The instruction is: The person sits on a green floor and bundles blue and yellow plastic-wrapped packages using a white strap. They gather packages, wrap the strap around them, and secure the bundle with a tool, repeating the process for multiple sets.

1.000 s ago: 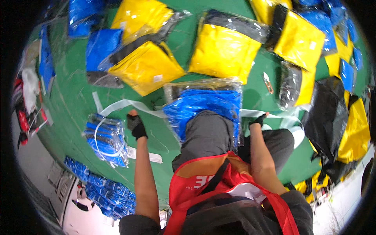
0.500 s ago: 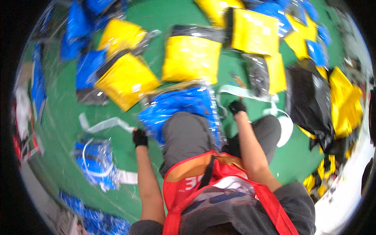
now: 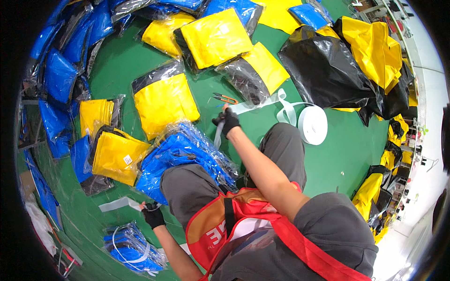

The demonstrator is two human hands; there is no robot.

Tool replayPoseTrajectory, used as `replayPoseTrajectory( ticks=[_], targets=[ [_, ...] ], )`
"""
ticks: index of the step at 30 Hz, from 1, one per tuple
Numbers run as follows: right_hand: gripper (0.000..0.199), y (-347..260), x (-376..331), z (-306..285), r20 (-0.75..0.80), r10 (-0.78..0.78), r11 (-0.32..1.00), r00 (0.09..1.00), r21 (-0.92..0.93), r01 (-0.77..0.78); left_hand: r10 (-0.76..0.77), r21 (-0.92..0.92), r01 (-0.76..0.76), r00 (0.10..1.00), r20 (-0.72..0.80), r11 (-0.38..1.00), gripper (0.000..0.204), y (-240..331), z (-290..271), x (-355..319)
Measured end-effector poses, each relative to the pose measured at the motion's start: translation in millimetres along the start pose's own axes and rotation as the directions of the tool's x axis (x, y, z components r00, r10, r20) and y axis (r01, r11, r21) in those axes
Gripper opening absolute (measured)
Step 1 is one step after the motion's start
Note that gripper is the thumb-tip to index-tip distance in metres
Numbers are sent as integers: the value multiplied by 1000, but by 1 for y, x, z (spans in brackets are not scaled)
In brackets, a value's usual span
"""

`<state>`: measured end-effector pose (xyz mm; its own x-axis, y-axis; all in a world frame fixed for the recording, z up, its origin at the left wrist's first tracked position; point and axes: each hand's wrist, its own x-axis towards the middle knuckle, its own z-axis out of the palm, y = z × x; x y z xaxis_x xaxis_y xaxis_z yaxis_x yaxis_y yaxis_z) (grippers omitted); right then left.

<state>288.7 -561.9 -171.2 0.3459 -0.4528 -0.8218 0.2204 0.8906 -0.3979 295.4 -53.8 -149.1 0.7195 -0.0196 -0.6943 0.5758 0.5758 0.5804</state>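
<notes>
In a black fingerless glove, my left hand (image 3: 152,214) pinches a flat white strap near its loose end (image 3: 119,204). My right hand (image 3: 227,121), gloved alike, is closed on the same strap beyond a stack of clear-bagged blue packs (image 3: 185,157). One knee presses on this stack, and the strap's run between my hands is mostly hidden by it. From my right hand the strap (image 3: 255,107) leads, with a twisted loop, to a white roll (image 3: 312,125) beside my other knee. Orange-handled thread snips (image 3: 225,98) lie just past my right fingertips.
Bagged yellow-and-black packs (image 3: 166,105) lie on the green floor (image 3: 337,159) ahead. A second blue bundle (image 3: 133,248), bound with white strap, sits near my left forearm. Large black sheeting (image 3: 323,65) and yellow sheeting (image 3: 375,51) are heaped at right. Blue packs (image 3: 61,75) line the far left.
The view has swung, shifting the surroundings across the picture. My right hand has moved closer to the snips, still on the strap. The left keeps its hold near the strap's end.
</notes>
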Motion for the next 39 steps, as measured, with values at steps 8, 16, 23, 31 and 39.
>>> replayPoseTrajectory(
  ticks=[8,16,23,31,39],
  targets=[
    [32,-165,-200,73,342,-455,635,822,-523,569,20,192,-29,999,51,981,45,75,25,-85],
    [37,-19,-242,86,690,139,450,711,-683,575,245,628,-260,963,112,733,42,124,149,-204],
    [63,40,-281,80,966,252,310,55,-135,941,-317,208,-920,317,894,-333,48,20,341,-229],
    [50,21,-276,74,890,433,100,144,-207,973,29,609,-543,759,650,578,55,-3,271,-127],
    [31,-10,-265,72,843,146,424,518,-527,737,1,584,-430,806,592,688,25,25,316,-117]
  ],
)
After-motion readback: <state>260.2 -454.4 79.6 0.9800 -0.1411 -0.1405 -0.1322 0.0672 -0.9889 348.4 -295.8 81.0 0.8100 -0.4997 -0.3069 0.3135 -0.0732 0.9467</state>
